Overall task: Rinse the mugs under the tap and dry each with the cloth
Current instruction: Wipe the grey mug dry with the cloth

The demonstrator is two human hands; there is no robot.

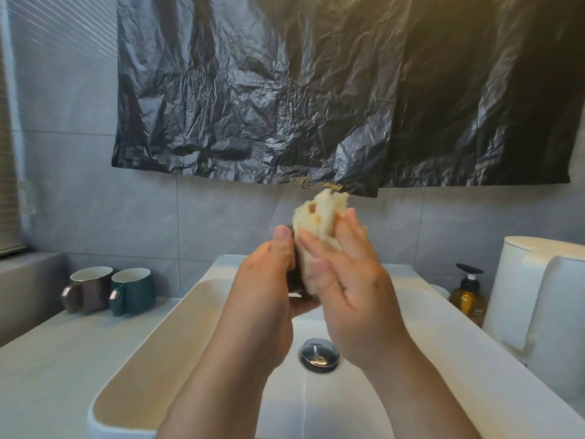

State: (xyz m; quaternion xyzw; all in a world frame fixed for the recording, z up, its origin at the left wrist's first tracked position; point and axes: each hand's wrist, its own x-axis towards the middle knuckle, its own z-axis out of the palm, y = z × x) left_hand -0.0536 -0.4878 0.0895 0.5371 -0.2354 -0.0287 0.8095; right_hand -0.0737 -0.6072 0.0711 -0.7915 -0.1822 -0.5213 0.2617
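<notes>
Above the white sink [164, 327], my left hand [262, 289] grips a dark mug [296, 280], which shows only as a dark sliver between my hands. My right hand [345, 280] holds a cream cloth [319, 220] bunched against the mug, and the cloth sticks up above my fingers. Two more mugs stand on the counter at the left: a brown mug [87, 289] and a dark green mug [134, 291], side by side with handles toward me. The tap is hidden behind my hands.
A chrome drain plug [319, 354] sits in the basin bottom. An amber pump bottle [468, 296] stands right of the sink, next to a white toilet tank [544, 299]. A black plastic sheet [316, 90] hangs on the tiled wall.
</notes>
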